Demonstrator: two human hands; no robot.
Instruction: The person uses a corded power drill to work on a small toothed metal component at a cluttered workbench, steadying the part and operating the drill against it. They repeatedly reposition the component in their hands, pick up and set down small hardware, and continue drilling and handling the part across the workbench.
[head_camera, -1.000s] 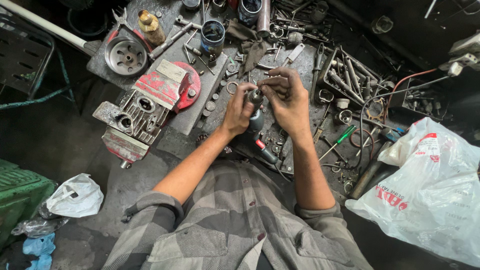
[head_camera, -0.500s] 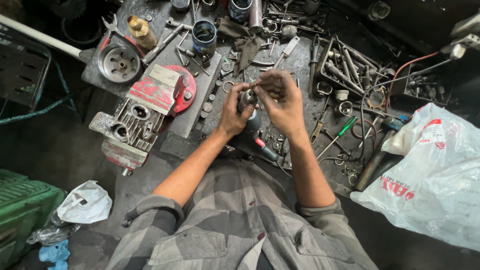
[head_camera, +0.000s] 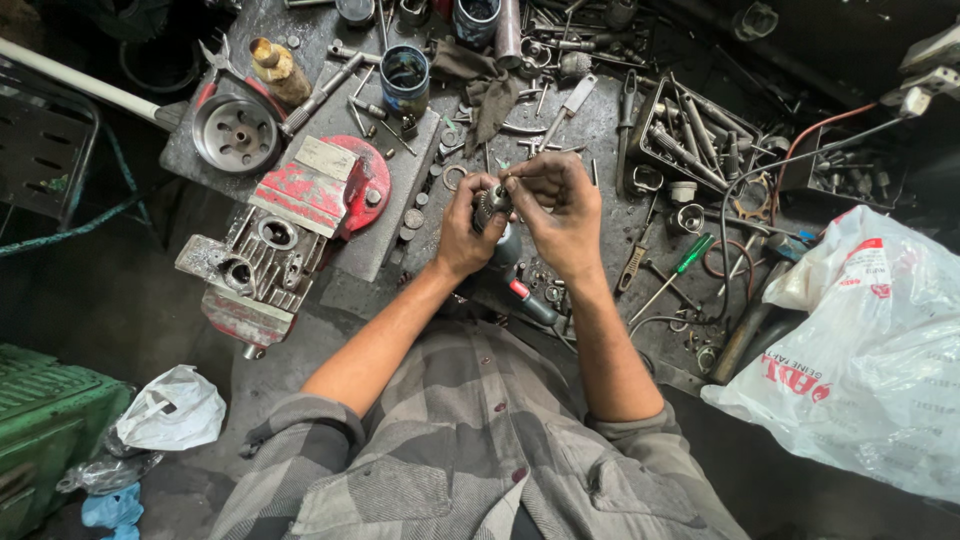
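Head view, looking straight down. Left hand (head_camera: 462, 232) wrapped around a small dark metal part (head_camera: 492, 207), grip closed on its ribbed body, thumb side turned toward the right hand. Right hand (head_camera: 562, 215) just beside it, fingers curled inward, fingertips (head_camera: 513, 180) pinched narrow on the part's upper end; possibly a small pin or clip caught there, too tiny to tell. Part held above the surface (head_camera: 590, 120), between both grips, long axis running roughly from the wrists away toward the far edge, slightly tilted to the left. Left hand nearer and carrying the weight; right hand only touching the tip from the right and above. Both forearms bare, converging from rolled plaid sleeves, elbows spread, wrists bent down.

Directly below the grips, near the body, a black tool with a red band (head_camera: 522, 290), lying on the surface. Well to the left of the left grip, a red bench vise (head_camera: 330, 190) clamping a finned engine casting (head_camera: 255, 262), and past it a grey pulley wheel (head_camera: 235, 132). Beyond the grips, a dark tin can (head_camera: 404, 78). Right of the right grip, a green-handled screwdriver (head_camera: 680, 262), a tray of loose tools (head_camera: 700, 135) and a white plastic bag (head_camera: 870, 350).
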